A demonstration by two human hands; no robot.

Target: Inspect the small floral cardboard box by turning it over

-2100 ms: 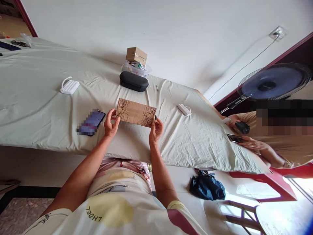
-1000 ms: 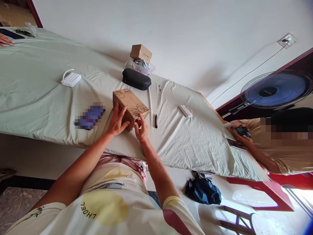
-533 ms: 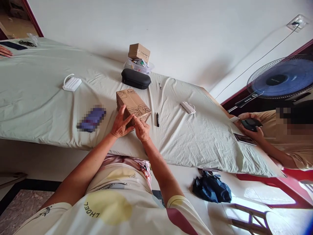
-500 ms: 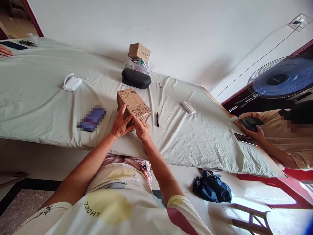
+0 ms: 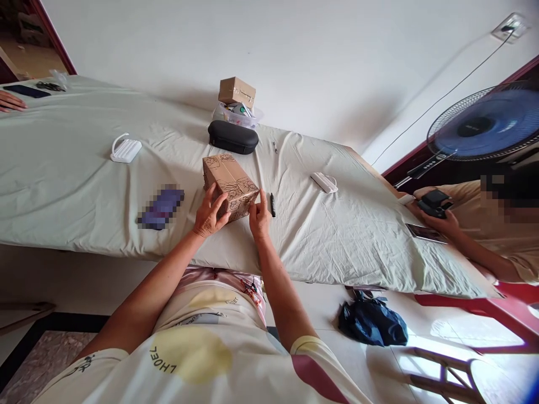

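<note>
The scribbled cardboard box [image 5: 229,178] stands on the surface [image 5: 76,185] between both hands: the left hand [image 5: 208,212] is spread wide against its near side, and the right hand [image 5: 260,213] touches its right corner with loose, open fingers. A black pen [image 5: 272,204] lies just right of that hand.

Box [image 5: 229,179]: brown cardboard, matt, pen-scribbled. Desk cover [image 5: 76,179]: pale green cloth, creased. Case [image 5: 233,137]: black, smooth, matt.
</note>
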